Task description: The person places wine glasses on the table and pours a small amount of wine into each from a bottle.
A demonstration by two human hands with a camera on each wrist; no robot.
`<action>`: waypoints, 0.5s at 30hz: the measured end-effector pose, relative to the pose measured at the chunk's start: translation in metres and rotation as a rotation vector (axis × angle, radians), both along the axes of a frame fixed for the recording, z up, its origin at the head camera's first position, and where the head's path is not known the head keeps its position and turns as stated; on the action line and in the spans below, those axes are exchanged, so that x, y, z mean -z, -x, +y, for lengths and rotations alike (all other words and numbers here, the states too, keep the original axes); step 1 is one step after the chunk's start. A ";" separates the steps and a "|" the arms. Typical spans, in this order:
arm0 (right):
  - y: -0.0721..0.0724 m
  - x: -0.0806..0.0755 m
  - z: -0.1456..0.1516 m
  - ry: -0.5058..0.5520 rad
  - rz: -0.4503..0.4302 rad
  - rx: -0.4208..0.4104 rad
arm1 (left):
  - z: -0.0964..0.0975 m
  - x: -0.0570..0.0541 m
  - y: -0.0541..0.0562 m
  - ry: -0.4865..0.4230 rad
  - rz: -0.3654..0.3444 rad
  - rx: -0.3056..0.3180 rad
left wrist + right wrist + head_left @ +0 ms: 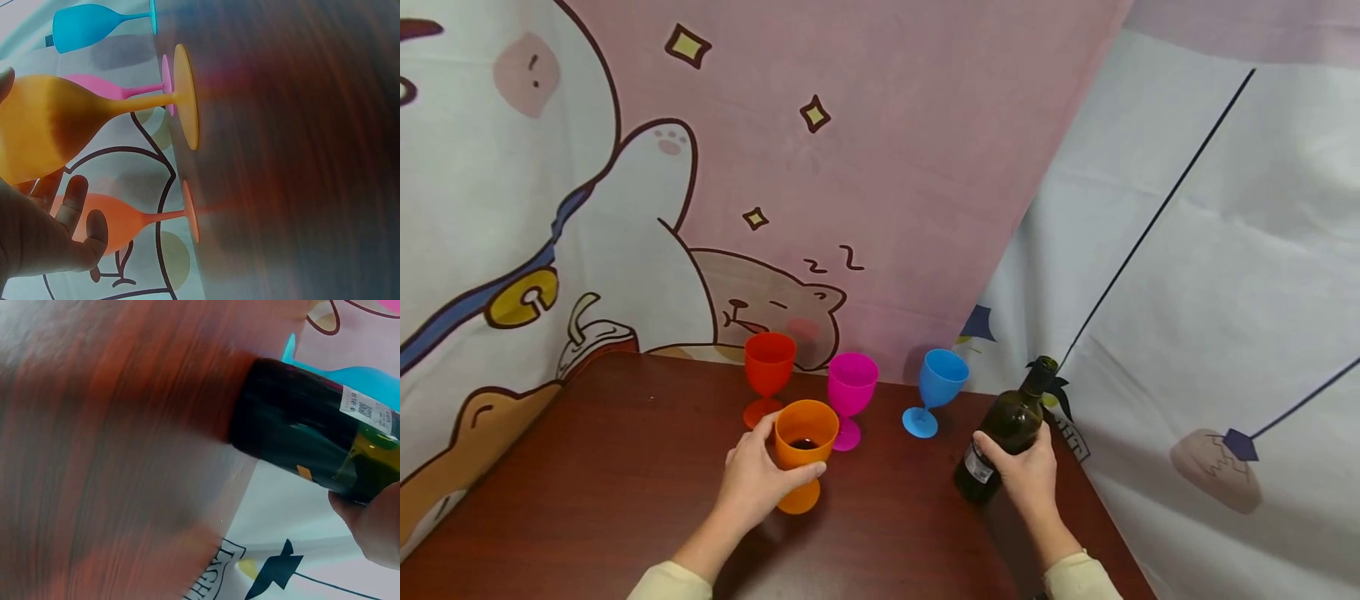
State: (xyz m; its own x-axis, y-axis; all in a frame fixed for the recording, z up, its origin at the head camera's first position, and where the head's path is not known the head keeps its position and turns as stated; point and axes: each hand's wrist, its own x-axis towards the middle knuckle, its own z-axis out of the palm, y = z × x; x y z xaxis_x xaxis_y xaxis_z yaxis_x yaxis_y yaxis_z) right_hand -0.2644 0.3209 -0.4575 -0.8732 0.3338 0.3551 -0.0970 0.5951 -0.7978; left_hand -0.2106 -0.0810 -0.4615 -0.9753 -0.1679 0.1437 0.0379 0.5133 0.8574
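Orange plastic goblet [811, 459], dark liquid [805, 444] inside, its bowl held between thumb and fingers of the left hand [758, 473], centrally placed toward the far edge of the table [647, 483]. Dark green glass bottle [1015, 419], neck up and tilted, body gripped by the right hand [1032, 472], near the table's far right corner. Along the far edge, left to right: red goblet [770, 367], magenta goblet [853, 390], blue goblet [942, 383], all upright.

A pink-and-white cloth [910, 167] printed with cartoon animals [775, 292] and yellow stars [687, 46] hangs behind the reddish-brown table [625, 483].
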 end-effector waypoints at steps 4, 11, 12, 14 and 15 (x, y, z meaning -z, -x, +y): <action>-0.005 0.001 0.002 -0.012 -0.011 0.017 | 0.001 0.000 0.000 0.008 0.000 0.006; -0.007 -0.007 0.005 -0.046 -0.018 -0.005 | 0.002 0.001 0.002 0.011 0.008 0.005; -0.006 -0.008 0.005 -0.051 -0.027 -0.017 | 0.001 0.000 0.002 0.006 0.012 0.004; -0.005 -0.008 0.005 -0.058 -0.041 -0.032 | -0.001 0.000 0.002 -0.009 0.024 0.009; -0.004 -0.008 0.005 -0.059 -0.043 -0.037 | -0.002 -0.001 0.003 -0.017 0.031 0.012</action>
